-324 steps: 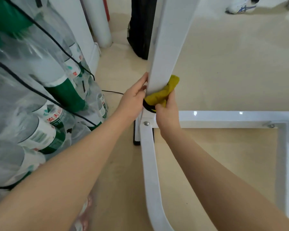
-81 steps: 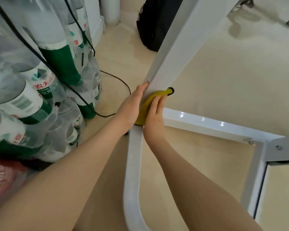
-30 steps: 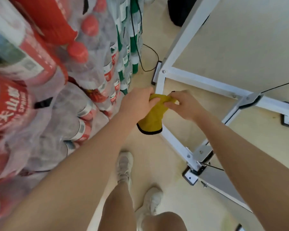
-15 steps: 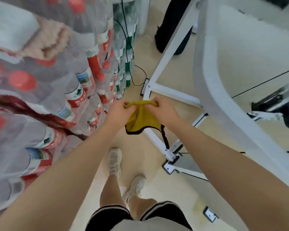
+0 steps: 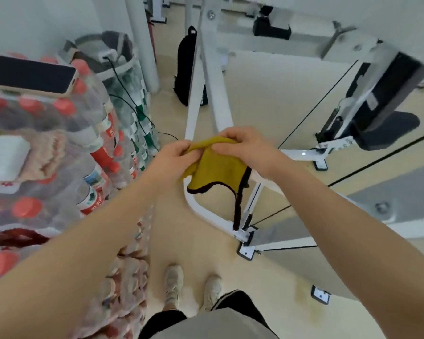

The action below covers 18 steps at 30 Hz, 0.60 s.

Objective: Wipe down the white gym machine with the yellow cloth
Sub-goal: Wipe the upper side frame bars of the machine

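The yellow cloth (image 5: 218, 168) with its black trim hangs in the air in front of me, a loose black strip dangling from its right corner. My left hand (image 5: 174, 159) pinches its upper left edge. My right hand (image 5: 242, 148) pinches the upper right edge. The cloth is off the white gym machine (image 5: 214, 77), whose slanted upright and curved floor bars run below and behind my hands.
Stacked packs of bottled water (image 5: 66, 152) stand close on the left, with a phone (image 5: 30, 75) lying on top. A black bag (image 5: 187, 67) leans behind the upright. A black padded seat (image 5: 387, 128) and thin cables are on the right. My shoes (image 5: 192, 286) stand on beige floor.
I have stood up from the frame's low joint and lifted the cloth off the machine. Both hands now hold it by its top edge, spread a little wider than half a second ago.
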{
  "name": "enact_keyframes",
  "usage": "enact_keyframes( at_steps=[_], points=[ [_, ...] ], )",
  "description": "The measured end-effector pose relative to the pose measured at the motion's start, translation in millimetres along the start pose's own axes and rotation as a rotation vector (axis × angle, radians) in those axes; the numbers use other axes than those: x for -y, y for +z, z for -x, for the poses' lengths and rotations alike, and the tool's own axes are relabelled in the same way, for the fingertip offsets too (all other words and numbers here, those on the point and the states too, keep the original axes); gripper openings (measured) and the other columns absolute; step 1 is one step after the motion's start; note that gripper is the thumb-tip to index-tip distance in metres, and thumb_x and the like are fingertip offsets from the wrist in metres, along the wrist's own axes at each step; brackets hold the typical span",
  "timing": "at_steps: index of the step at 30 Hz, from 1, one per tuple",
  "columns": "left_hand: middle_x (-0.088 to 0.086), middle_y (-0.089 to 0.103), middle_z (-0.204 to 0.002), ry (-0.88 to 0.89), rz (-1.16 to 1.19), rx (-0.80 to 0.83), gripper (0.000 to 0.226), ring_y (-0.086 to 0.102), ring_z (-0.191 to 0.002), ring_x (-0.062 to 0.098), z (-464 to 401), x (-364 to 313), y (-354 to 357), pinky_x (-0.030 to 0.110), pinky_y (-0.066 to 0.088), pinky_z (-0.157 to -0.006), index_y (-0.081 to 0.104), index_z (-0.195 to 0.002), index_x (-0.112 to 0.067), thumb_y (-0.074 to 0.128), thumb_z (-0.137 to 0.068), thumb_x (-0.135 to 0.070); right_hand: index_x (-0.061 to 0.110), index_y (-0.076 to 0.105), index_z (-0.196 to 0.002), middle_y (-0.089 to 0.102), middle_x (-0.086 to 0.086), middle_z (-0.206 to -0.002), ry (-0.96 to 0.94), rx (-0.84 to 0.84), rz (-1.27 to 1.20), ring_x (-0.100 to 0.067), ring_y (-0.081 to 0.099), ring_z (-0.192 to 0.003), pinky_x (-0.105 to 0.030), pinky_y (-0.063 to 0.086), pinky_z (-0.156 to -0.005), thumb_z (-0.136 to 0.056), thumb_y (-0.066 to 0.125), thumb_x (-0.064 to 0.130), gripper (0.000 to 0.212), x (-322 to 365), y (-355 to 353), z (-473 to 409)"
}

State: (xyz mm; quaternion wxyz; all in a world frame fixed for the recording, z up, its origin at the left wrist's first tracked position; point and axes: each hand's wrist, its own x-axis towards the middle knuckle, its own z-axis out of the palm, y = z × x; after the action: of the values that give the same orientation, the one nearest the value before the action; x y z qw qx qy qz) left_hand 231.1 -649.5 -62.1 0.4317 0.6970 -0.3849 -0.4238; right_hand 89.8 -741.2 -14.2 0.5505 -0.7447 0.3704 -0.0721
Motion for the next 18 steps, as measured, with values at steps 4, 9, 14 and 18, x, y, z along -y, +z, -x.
enact_keyframes(
  at_steps=[4, 9, 14, 18],
  points=[
    [-0.014, 0.065, -0.068, 0.063, -0.115, 0.41, 0.009, 0.061, -0.066, 0.004, -10, -35, 16, 0.02, 0.051, -0.066, 0.064, -0.083, -0.02, 0.06, -0.089, -0.025, 0.016, 0.068, -0.077, 0.065, 0.0, -0.075, 0.158, 0.024, 0.035, -0.015, 0.06, -0.072, -0.03, 0.048, -0.073, -0.085, 0.059, 0.006, 0.016, 2, -60, 30],
    [-0.019, 0.059, -0.075, 0.323, -0.383, 0.578, 0.008, 0.057, -0.068, -0.006, -27, -62, 73, 0.005, 0.04, -0.063, 0.062, -0.085, -0.027, 0.057, -0.091, -0.024, 0.019, 0.068, -0.083, 0.063, 0.003, -0.081, 0.236, -0.262, 0.6, -0.022, 0.055, -0.084, -0.028, 0.043, -0.069, -0.084, 0.051, 0.011, 0.019, -9, -105, 39],
    [0.005, 0.044, -0.134, 0.431, -0.966, 0.297, 0.038, 0.037, -0.123, 0.026, -63, -48, 103, 0.036, 0.032, -0.097, 0.057, -0.116, -0.013, 0.058, -0.087, -0.037, 0.014, 0.035, -0.139, 0.032, -0.011, -0.146, 0.298, -0.445, 1.24, -0.032, 0.028, -0.133, -0.046, 0.013, -0.112, -0.096, 0.037, 0.026, 0.045, -59, -71, 19],
    [0.007, 0.03, -0.148, 0.419, -0.798, 0.445, 0.081, 0.033, -0.132, 0.025, -73, -44, 97, 0.034, 0.028, -0.106, 0.024, -0.144, -0.016, 0.069, -0.08, -0.036, 0.009, 0.037, -0.138, 0.051, -0.011, -0.132, 0.277, -0.308, 0.896, -0.029, 0.048, -0.119, -0.039, 0.031, -0.101, -0.089, 0.009, 0.061, 0.077, -98, -28, 36]
  ],
)
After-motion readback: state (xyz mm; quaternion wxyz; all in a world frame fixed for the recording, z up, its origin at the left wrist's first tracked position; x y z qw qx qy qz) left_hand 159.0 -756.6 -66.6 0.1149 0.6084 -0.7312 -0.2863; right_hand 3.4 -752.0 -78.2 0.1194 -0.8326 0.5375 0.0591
